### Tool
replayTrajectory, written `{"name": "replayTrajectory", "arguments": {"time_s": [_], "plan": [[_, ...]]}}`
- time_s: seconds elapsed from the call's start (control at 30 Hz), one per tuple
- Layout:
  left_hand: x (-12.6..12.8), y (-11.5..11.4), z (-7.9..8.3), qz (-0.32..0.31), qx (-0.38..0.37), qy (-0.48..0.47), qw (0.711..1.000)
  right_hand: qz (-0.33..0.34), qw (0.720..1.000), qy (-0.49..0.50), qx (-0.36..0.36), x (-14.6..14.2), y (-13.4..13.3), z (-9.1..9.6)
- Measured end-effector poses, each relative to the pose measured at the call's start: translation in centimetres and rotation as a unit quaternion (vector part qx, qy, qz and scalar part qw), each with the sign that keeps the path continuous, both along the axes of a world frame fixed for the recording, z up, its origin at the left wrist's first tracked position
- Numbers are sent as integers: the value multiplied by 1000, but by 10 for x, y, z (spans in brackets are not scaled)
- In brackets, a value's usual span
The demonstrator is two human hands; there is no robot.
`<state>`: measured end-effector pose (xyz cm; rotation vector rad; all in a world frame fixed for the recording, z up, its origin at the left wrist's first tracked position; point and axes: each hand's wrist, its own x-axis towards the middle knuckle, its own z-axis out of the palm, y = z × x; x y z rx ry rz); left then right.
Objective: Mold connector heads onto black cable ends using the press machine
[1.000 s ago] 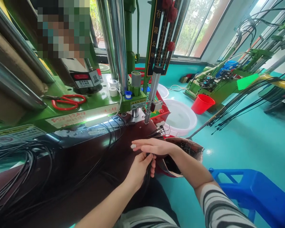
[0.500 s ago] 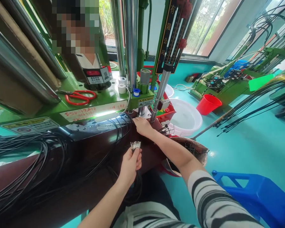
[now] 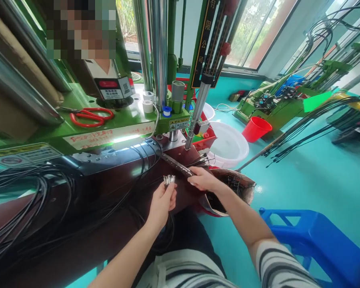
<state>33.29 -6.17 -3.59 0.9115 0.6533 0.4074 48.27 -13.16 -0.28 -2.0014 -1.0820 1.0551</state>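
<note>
The left hand (image 3: 162,202) grips a bundle of metal terminals (image 3: 169,180), ends directed to the far side. The right hand (image 3: 202,179) holds the near end of a slim metal bar (image 3: 178,165) over the brown worktable (image 3: 183,196). Red-handled scissors (image 3: 91,117) lie far left on the green press (image 3: 132,114). A blue plastic stool (image 3: 318,232) stands near right.
</note>
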Motion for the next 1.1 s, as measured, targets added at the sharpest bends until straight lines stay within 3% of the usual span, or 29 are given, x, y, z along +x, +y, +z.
{"name": "replayTrajectory", "arguments": {"time_s": [0.1, 0.2, 0.3, 0.53, 0.87, 0.97, 1.1], "plan": [[6, -1, 6, -34, 1, 16, 999, -140, 957, 224, 123, -21, -17, -18], [11, -1, 11, -73, 12, 44, 996, -187, 911, 293, 224, -35, -19, -30], [15, -1, 12, -99, 24, 65, 993, -196, 891, 315, 261, -38, -18, -34], [16, 0, 7, -121, 26, 66, 990, -198, 888, 321, 262, -33, -20, -37], [15, -1, 9, -101, 49, 89, 990, -171, 930, 210, 247, -41, -22, -36], [14, 0, 9, -54, 102, 72, 991, -180, 922, 233, 252, -42, -21, -36], [15, 3, 13, 79, 113, 26, 990, -230, 895, 287, 253, -40, -21, -34]]}}
